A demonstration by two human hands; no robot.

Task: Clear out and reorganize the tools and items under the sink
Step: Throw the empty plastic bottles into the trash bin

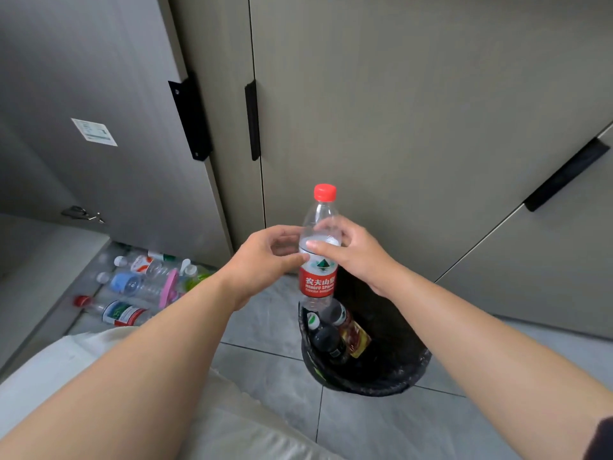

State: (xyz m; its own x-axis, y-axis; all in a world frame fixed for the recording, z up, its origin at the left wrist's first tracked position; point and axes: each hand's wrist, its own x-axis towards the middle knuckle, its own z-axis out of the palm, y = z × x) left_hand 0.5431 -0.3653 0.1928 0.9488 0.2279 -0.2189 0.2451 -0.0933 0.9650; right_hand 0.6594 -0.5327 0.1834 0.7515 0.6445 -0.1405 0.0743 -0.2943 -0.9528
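Several bottles (326,340) in bin (408,380) below held bottle (317,282)

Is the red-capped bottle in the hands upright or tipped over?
Upright: the bottle has its red cap on top; the left hand and right hand hold it.

Soft even light, wide-angle edge distortion

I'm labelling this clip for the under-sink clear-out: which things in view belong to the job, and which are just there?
Part of the job: red-capped bottle, held by left hand and right hand; black-lined bin; bottles lying in the open cabinet.

Just there: closed cabinet doors; door sticker; floor tiles.
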